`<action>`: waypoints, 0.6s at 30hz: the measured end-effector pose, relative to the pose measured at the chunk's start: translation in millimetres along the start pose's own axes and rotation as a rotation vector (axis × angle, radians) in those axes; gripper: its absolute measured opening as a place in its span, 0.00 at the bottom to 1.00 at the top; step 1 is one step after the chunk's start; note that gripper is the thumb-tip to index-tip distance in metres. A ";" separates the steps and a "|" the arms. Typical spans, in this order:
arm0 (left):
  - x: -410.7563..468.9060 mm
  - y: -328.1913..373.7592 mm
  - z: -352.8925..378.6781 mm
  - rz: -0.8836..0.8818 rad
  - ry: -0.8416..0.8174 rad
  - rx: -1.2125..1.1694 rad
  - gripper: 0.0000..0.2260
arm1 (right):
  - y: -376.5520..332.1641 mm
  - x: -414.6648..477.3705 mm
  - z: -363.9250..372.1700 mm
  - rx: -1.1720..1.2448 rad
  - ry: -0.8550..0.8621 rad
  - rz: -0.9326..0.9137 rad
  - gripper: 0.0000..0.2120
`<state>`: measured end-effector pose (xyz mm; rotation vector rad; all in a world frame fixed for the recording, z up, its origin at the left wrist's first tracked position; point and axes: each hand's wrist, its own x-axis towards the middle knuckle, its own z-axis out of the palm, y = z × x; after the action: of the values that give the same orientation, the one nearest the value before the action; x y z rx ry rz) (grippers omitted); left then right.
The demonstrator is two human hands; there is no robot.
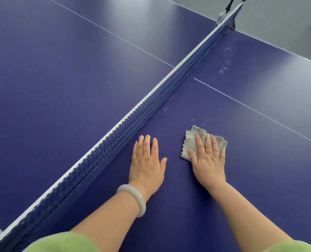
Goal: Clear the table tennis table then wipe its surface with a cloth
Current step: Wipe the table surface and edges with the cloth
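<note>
The blue table tennis table (260, 160) fills the view. A small grey folded cloth (192, 140) lies on it, right of the net. My right hand (208, 160) presses flat on the cloth with straight fingers. My left hand (146, 162), with a pale bangle on the wrist, rests flat on the bare surface between the net and the cloth. Whitish dust specks (223, 68) streak the surface beyond the cloth, near the net and the white centre line.
The net (133, 120) with its white top band runs diagonally from bottom left to its clamp post (225, 13) at top right. Grey floor (287, 19) lies beyond the table's far edge.
</note>
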<state>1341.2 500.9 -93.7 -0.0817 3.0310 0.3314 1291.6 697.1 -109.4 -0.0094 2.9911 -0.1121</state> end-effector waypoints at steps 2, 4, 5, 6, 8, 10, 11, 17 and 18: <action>32.4 4.0 5.5 -0.025 -0.018 0.029 0.33 | 9.8 5.1 -1.6 0.004 0.000 -0.025 0.30; 51.6 5.3 9.8 -0.044 -0.014 0.036 0.35 | 28.3 14.1 -4.6 0.021 -0.002 0.006 0.30; 56.1 5.8 11.8 -0.051 -0.004 0.044 0.35 | 40.9 19.4 -6.5 0.030 -0.001 0.043 0.30; 58.6 7.2 13.8 -0.058 0.012 0.054 0.36 | 56.0 26.0 -8.8 0.035 -0.001 0.087 0.29; 58.6 7.9 15.1 -0.067 0.046 0.067 0.36 | 86.6 40.0 -15.1 0.048 -0.011 0.178 0.29; 57.5 9.5 13.1 -0.074 0.061 0.060 0.36 | 119.3 54.9 -23.6 0.074 -0.022 0.278 0.29; 57.0 10.7 11.6 -0.079 0.063 0.060 0.35 | 134.5 63.8 -28.1 0.089 -0.026 0.328 0.29; 58.0 16.1 5.5 -0.100 0.033 0.081 0.34 | 164.6 148.5 -53.4 0.171 -0.048 0.594 0.30; 57.9 16.1 4.5 -0.104 0.031 0.083 0.34 | 153.2 164.1 -55.4 0.185 -0.047 0.615 0.30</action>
<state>1283.0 515.0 -100.2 -0.2394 3.0518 0.1981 1121.0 852.1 -90.5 0.8957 2.7747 -0.3051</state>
